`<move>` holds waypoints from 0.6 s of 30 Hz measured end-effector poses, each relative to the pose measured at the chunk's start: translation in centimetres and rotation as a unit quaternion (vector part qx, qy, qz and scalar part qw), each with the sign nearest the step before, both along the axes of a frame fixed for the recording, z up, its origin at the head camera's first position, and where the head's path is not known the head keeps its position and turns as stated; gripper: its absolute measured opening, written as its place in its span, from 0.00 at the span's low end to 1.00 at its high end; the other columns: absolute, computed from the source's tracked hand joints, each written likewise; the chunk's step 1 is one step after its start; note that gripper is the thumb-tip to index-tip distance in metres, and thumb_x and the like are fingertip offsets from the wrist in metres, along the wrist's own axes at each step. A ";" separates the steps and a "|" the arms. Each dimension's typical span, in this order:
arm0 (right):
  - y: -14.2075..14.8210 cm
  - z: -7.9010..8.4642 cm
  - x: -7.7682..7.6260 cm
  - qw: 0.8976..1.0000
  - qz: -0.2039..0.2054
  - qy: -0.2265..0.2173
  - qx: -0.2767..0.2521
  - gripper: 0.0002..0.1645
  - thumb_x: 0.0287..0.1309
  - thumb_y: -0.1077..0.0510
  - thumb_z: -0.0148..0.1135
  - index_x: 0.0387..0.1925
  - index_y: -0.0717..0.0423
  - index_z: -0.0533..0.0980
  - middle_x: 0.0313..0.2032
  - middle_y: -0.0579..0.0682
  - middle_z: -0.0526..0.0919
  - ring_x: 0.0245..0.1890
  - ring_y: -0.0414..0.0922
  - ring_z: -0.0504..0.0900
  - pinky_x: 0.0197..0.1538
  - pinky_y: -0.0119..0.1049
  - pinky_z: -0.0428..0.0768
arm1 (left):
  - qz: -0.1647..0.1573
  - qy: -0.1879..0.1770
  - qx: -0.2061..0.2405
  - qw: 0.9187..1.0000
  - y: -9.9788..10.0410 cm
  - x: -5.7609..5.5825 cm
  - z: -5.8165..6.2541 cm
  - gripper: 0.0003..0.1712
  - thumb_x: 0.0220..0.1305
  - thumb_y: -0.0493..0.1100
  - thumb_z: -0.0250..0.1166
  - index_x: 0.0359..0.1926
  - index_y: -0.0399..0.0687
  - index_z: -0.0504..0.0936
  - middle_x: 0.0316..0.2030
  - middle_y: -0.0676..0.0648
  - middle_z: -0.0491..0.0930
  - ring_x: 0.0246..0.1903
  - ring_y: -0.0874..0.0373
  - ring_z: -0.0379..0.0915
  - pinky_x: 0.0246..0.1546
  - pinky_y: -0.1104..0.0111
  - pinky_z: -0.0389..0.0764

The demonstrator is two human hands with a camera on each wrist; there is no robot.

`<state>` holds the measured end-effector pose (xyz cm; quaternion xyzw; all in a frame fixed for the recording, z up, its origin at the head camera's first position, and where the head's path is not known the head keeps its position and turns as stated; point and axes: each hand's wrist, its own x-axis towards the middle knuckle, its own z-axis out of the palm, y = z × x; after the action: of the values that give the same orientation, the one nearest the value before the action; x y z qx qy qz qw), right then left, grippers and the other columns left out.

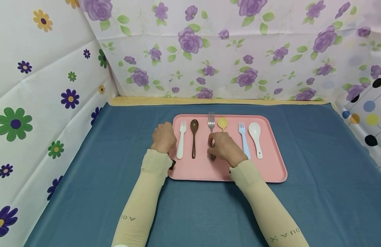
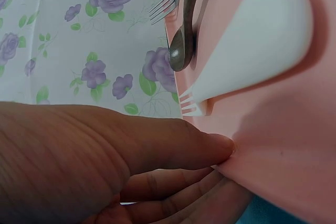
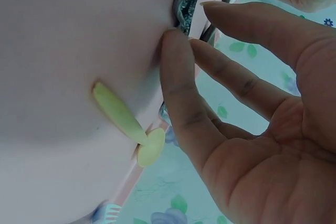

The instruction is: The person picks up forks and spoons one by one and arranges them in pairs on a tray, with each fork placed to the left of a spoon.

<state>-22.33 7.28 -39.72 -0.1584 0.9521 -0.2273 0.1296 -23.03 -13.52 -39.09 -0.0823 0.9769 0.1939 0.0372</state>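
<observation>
My left hand (image 1: 164, 138) grips the left rim of a pink tray (image 1: 196, 173). In the left wrist view its thumb (image 2: 205, 148) lies on top, with the fingers beneath the edge. Nearest to it are a white fork (image 1: 180, 144) and a dark brown spoon (image 1: 194, 137). My right hand (image 1: 226, 147) is over the tray's middle, thumb and fingertips parted around the ornate handle (image 3: 185, 9) of a metal fork (image 1: 211, 120). The fork's tines reach past the far rim; its middle is partly hidden by the fingers. Right of it is a yellow spoon (image 1: 222, 122).
A light blue fork (image 1: 243, 139) and a white spoon (image 1: 254, 135) lie on the tray's right side. Blue cloth (image 1: 311, 154) covers the table around the tray. Flowered sheets (image 1: 165, 61) stand behind and at the left.
</observation>
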 end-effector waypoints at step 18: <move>2.8 1.0 -0.6 0.998 0.011 0.061 -0.035 0.16 0.61 0.53 0.61 0.46 0.59 0.77 0.35 0.55 0.80 0.31 0.47 0.78 0.33 0.44 0.78 | -0.008 0.006 -0.006 1.000 0.0 0.1 -0.1 0.07 0.57 0.31 0.60 0.23 0.37 0.80 0.17 0.42 0.75 0.17 0.49 0.73 0.18 0.60 0.71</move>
<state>-22.91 10.05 -38.67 -0.1869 0.9479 -0.2487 0.0687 -22.88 -13.56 -39.15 -0.0731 0.9789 0.1881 0.0324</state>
